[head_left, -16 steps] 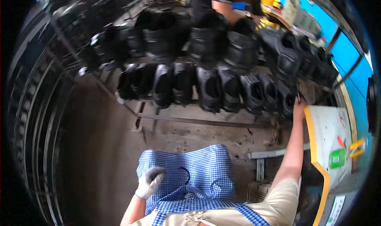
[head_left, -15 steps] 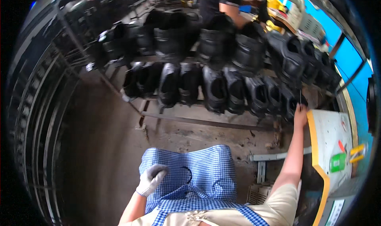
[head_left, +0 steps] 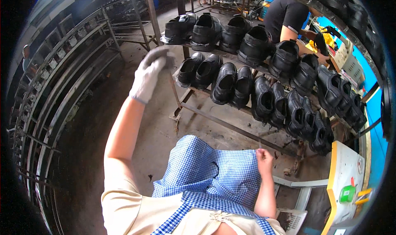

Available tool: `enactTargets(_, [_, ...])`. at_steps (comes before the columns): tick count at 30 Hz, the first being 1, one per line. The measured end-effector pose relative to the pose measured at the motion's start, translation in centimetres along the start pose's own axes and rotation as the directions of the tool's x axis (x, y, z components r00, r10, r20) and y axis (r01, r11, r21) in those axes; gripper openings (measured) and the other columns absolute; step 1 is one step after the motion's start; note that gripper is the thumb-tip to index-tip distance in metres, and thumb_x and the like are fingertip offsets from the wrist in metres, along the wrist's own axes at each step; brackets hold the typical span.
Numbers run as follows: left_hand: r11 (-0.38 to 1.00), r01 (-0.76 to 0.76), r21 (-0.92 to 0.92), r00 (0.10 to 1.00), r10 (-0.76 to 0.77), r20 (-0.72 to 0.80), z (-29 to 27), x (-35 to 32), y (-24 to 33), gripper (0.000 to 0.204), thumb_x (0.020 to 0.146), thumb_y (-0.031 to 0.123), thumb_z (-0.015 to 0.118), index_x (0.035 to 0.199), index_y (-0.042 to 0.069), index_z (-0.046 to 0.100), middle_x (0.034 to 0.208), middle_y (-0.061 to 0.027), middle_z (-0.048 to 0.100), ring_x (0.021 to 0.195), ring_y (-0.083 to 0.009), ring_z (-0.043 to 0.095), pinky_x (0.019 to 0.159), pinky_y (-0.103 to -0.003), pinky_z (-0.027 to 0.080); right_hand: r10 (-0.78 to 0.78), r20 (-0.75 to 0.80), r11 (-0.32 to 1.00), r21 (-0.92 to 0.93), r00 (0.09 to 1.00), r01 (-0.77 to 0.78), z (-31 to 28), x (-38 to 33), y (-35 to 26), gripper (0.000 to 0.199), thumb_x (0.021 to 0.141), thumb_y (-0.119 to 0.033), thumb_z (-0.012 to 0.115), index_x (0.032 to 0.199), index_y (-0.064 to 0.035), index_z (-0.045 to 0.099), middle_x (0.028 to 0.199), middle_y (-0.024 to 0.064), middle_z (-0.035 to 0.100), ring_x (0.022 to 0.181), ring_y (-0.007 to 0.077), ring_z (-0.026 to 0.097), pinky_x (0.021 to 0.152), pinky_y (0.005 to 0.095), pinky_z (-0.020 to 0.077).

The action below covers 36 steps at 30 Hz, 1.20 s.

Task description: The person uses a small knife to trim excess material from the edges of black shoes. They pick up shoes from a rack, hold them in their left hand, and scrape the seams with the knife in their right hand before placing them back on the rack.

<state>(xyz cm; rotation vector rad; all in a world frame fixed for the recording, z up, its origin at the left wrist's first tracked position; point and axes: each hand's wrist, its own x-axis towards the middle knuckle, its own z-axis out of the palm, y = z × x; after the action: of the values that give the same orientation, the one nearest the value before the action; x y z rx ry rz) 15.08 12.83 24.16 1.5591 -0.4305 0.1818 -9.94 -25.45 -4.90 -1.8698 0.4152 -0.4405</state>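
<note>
My left hand [head_left: 149, 73], in a white glove, is raised in front of the rusty upright post [head_left: 175, 92] of the shoe rack, near the left end of the lower row of black shoes [head_left: 225, 82]. The glove is blurred, its fingers bent, and nothing shows in it. My bare right hand [head_left: 264, 157] is a closed fist just above my blue checked apron [head_left: 210, 173]. It pinches a thin pin-like tool [head_left: 259, 141] that points up. The upper shelf holds more black shoes [head_left: 206, 27].
Another person in a black shirt [head_left: 286, 14] stands behind the rack holding a shoe [head_left: 319, 41]. A white table with a yellow edge [head_left: 344, 169] is at the right. Curved metal racks [head_left: 49, 90] line the left. A white plastic stool [head_left: 299, 189] stands by my right side.
My left hand rose from the apron to the rack post. My right hand drew back from the shoes at the right and now sits above the apron. The view swung left.
</note>
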Motion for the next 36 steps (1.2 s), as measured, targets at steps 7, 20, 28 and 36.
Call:
enactTargets(7, [0.671,-0.145,0.727,0.975,0.221,-0.010,0.5,12.6,3.3,0.047,0.089,0.049,0.058,0.123,0.017,0.067,0.120,-0.0107,0.069,0.113,-0.0243,0.064,0.100,-0.032,0.045,-0.078,0.108,0.960,-0.260,0.991,0.104,5.8,-1.6,3.5,0.014,0.090,-0.016,0.069,0.094,-0.0032,0.070,0.083,0.0118,0.072,0.071,0.0235,0.070,0.066,0.0327,0.0533])
enactTargets(20, [-0.031,-0.068,0.997,0.988,-0.141,0.063,6.2,21.3,2.9,0.089,0.081,0.079,0.052,0.114,-0.003,0.068,0.113,-0.0245,0.069,0.101,-0.0380,0.067,0.091,-0.046,0.050,-0.064,0.182,0.906,-0.401,0.981,0.134,6.0,-1.4,0.0,0.023,0.090,-0.024,0.068,0.096,-0.0022,0.069,0.089,0.0175,0.072,0.078,0.0343,0.070,0.068,0.0417,0.0547])
enactTargets(28, [0.087,-0.100,0.991,0.785,-0.605,0.133,8.5,26.3,0.6,0.068,0.083,0.047,0.068,0.141,0.015,0.051,0.131,-0.0100,0.062,0.109,-0.0283,0.062,0.094,-0.043,0.048,-0.067,0.150,0.916,-0.383,0.986,0.120,5.7,-1.4,0.1,0.023,0.090,-0.024,0.068,0.096,-0.0018,0.070,0.087,0.0189,0.071,0.077,0.0357,0.070,0.067,0.0419,0.0550])
enactTargets(36, [0.210,-0.075,0.975,0.939,-0.315,0.140,-2.7,34.0,-9.3,0.059,0.083,0.036,0.066,0.137,0.015,0.054,0.123,-0.0119,0.067,0.104,-0.0322,0.066,0.090,-0.044,0.050,-0.141,0.146,0.935,-0.307,0.979,0.180,6.6,-1.1,-0.8,0.020,0.091,-0.022,0.066,0.092,-0.0023,0.068,0.084,0.0185,0.070,0.074,0.0369,0.068,0.064,0.0434,0.0534])
